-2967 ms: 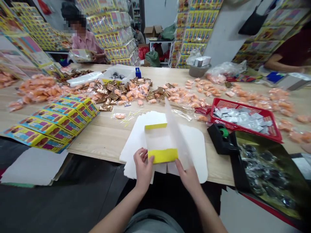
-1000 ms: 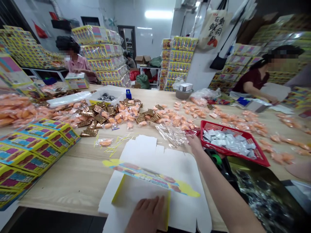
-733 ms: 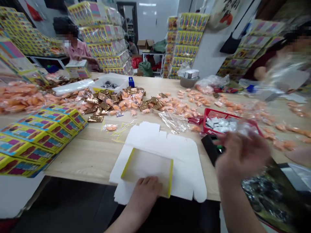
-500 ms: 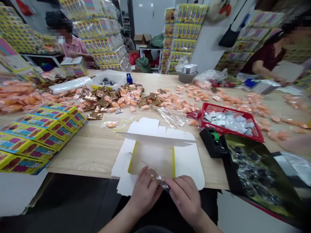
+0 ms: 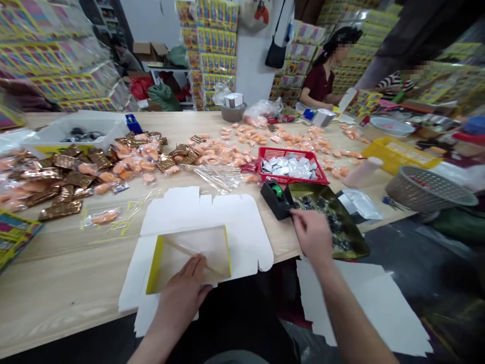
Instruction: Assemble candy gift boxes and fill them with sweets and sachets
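Observation:
My left hand (image 5: pixel 185 285) reaches into a shallow white carton (image 5: pixel 191 247) with yellow side walls, its fingers stretched out against a thin, pale strip-like thing (image 5: pixel 184 248) whose kind I cannot make out. The carton's white flaps (image 5: pixel 242 227) lie spread around it. At the cutter end of a black tape dispenser (image 5: pixel 276 202) with a green core, my right hand (image 5: pixel 312 232) has its fingers pinched together on the tape end, which is mostly hidden. Just beyond that hand sits a dark gold tray (image 5: pixel 354 242) of small black wrapped pieces.
A red basket (image 5: pixel 291 162) of silver-white packets stands behind the dispenser. Orange wrapped pieces (image 5: pixel 227 151) and brown sachets (image 5: pixel 64 187) are heaped across the table. A yellow printed box (image 5: pixel 15 237) is at the left edge. Co-workers (image 5: pixel 322 76) sit at the far right.
My view has swung right. My right hand has left the carton's front edge for the tape dispenser. The small clear-wrapped thing both hands held is no longer between them; my left hand is inside the carton.

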{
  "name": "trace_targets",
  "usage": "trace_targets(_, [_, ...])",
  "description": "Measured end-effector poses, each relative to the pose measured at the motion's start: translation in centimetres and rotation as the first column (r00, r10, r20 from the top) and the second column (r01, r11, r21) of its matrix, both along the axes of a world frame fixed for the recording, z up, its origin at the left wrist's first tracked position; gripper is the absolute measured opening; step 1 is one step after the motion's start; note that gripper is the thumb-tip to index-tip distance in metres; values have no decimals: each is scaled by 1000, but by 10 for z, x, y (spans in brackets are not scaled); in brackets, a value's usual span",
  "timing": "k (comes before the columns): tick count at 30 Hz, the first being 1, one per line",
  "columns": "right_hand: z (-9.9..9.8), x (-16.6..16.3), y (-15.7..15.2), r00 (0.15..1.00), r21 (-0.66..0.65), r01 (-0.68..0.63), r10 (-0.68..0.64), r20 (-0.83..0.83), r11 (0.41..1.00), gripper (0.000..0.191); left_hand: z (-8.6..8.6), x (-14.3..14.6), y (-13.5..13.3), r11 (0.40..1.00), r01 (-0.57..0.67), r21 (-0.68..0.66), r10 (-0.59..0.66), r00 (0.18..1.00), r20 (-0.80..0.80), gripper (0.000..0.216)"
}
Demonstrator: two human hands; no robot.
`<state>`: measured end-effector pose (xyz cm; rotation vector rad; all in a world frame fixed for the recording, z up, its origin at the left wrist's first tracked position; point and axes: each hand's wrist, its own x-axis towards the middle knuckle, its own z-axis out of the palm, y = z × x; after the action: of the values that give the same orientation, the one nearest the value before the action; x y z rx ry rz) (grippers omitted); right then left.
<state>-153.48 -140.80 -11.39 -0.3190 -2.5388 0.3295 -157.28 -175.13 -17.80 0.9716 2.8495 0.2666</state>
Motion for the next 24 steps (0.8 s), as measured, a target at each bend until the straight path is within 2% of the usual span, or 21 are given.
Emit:
trace_targets(1, [-4,2,33,987,91,139,-145,68,986,35,3,-3,1,1000,7,-21,-7,1000,5,54])
trace_targets(2, [-9,3,62,956,160,216,-242,168,963,41,6,-6,3,999,12,-35,-11,1000,10,54])
trace_targets(4, [-21,6,103,904,227,209,-276,326,951,42,9,-11,8,999,11,-42,-10,1000,25,56])
trace_targets(6, [-30,8,121,921,191,195,-247,303,962,38,10,-15,12,1000,4,-26,-3,999,40,61])
trace_targets(7, [-34,9,124,942,146,214,-244,232,966,36,10,-16,14,1000,-3,-6,3,999,33,64])
trace_targets(9, [-37,8,125,950,-33,298,-292,114,954,36,6,-19,15,998,-21,54,22,1000,-13,71])
trace_targets(11, [-37,4,126,940,-236,337,-315,128,911,33,1,-21,14,992,-25,127,33,997,-65,71])
trace_targets(13, [-33,-1,129,934,-360,354,-311,173,863,30,-2,-22,11,982,1,190,16,996,-86,67])
trace_targets(15, [-24,-3,127,918,-368,395,-375,128,842,35,0,-22,9,967,31,254,-8,996,-91,62])
trace_targets(17, [-11,2,109,878,-350,429,-475,-54,833,43,11,-18,12,930,49,365,-27,998,-64,51])
trace_targets(18, [-3,8,91,872,-358,396,-468,-141,846,45,18,-14,17,896,40,442,-36,999,-16,46])
trace_targets(19, [5,14,67,894,-368,312,-401,-197,876,45,27,-10,25,846,14,534,-56,996,64,43])
trace_targets(20, [12,20,40,943,-406,169,-267,-197,898,46,36,-5,36,774,-35,633,-102,979,179,44])
trace_targets(21, [17,25,12,995,-461,-20,-26,-93,887,46,44,1,47,687,-111,719,-178,933,314,49])
trace_targets(22, [21,28,-14,972,-511,-190,234,22,839,46,52,5,59,606,-215,766,-266,853,450,54])
trace_targets(23, [23,29,-34,905,-549,-306,416,85,778,46,57,9,69,552,-326,767,-341,751,565,56])
trace_targets(24, [24,27,-45,840,-567,-368,525,137,737,45,60,10,77,531,-420,736,-383,656,651,53])
